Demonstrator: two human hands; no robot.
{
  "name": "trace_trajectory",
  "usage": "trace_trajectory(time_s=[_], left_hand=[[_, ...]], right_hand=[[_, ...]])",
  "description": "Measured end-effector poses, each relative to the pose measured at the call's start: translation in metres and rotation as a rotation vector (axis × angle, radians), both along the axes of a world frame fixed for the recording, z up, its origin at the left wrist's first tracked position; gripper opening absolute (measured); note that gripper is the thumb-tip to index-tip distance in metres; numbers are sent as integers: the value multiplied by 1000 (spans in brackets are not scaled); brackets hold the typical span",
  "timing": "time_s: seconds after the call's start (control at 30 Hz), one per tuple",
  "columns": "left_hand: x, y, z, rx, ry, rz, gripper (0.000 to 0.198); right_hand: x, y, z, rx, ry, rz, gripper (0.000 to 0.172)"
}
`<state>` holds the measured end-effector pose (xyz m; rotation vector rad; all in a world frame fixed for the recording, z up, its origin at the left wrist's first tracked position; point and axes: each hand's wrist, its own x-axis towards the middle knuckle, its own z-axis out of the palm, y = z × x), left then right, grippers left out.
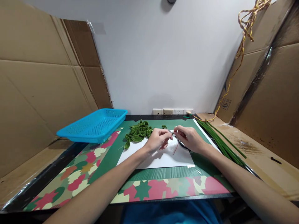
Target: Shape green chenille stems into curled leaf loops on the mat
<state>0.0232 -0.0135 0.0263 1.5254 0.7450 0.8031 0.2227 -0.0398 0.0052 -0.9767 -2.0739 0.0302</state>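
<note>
My left hand (pixel 159 138) and my right hand (pixel 189 137) meet over a white sheet (pixel 149 160), fingertips pinched close together. Between them shows a small bit of green pipe cleaner (pixel 173 133), mostly hidden by the fingers. Left of my left hand lies a pile of leaf shapes (pixel 139 130) coiled from fuzzy green pipe cleaner. One more small green piece (pixel 164 126) sits just behind my left hand. Under my right hand a black curved edge (pixel 183 145) peeks out, its object mostly covered. A thin red line (pixel 175 148) shows on the sheet.
A blue perforated basket (pixel 93 126) stands at the left back. Long green pipe cleaners (pixel 221 143) lie in a bundle on the right. Cardboard walls (pixel 42 77) flank the table, and a twisted yellow cable (pixel 230 82) runs down to wall sockets (pixel 173 111).
</note>
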Motion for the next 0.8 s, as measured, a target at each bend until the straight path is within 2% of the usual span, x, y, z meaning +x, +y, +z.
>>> trace_trajectory(time_s=[0.13,0.33,0.57,0.7,0.8], left_hand=[[-1,0,1,41,5,-9,24],[-3,4,-2,-21,-13,-58,26],[-3,3,-3,3,13,-90,37],[-2,4,-4,98,-14,-19,38],[-3,5,-3,94,-16,43,41]], right_hand=[[0,0,-1,-1,19,13,12],[2,-3,5,-23,-51,42,19],[2,-4,3,71,-105,16,26],[0,-4,3,72,-71,-57,24],[-1,-3,4,61,-39,-67,25]])
